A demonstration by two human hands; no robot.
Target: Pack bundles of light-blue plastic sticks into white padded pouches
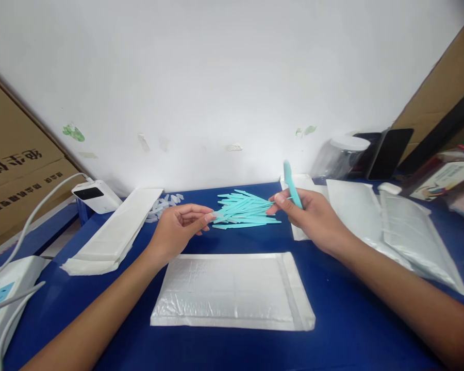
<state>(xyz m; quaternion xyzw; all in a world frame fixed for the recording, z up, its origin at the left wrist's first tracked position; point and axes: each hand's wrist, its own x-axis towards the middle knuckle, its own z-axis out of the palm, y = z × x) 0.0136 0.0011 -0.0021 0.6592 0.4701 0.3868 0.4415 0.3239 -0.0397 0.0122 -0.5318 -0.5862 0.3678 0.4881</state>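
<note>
My right hand [309, 212] grips a turquoise eyebrow razor [288, 178] between thumb and fingers, its upper end pointing up. Close to the left edge of the razor pile [245, 207], my left hand [180, 226] is closed in a pinch. A small pale, translucent piece, apparently a blade cap, shows at its fingertips. Several turquoise razors lie heaped between both hands. Behind my left hand are scattered translucent caps [160, 205]. A white padded mailer [232, 291] lies flat in front of me, below both hands and apart from them.
On the left are stacked white envelopes [118, 229], a white power bank [96, 196] with a cable, and a power strip [7, 304]. Filled mailers [413, 232], a lidded jar [338, 154], a dark phone [390, 153] and a bottle [443, 172] stand or lie right.
</note>
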